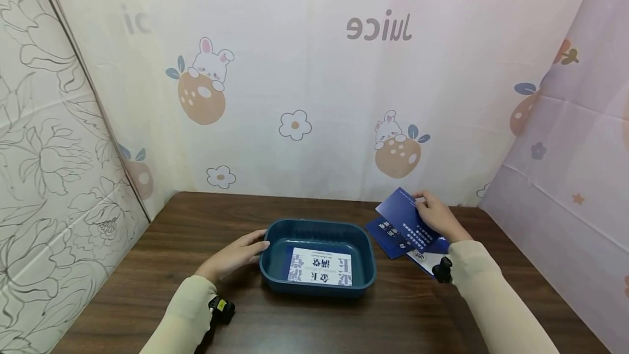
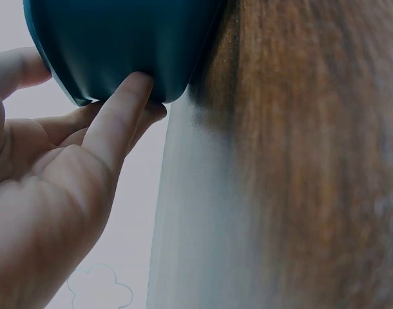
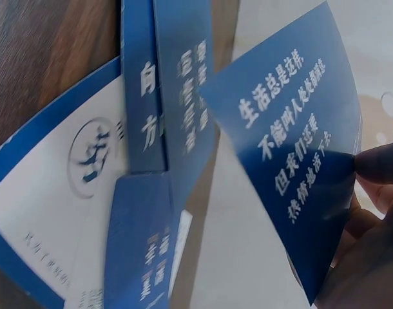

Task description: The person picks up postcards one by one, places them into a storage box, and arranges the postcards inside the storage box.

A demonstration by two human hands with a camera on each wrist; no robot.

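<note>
Head view: a pale printed curtain filled the upper frame, with a dark wooden table across the bottom. At lower center stood a blue-green tub. Right of it lay overlapping loose cards, blue and white. Above these, at center right, a blue card was held at a tilt; a white card lay flat inside the tub. The left hand pinched the tub's left wall, thumb at the rim, fingers against the outer side. The right hand pinched the blue card by its edge between thumb and fingers. The step in hand appeared to be picking up one card while the tub was steadied. The next move seemed to call for a firm pinch and a clean lift, without dragging the cards beneath.
</note>
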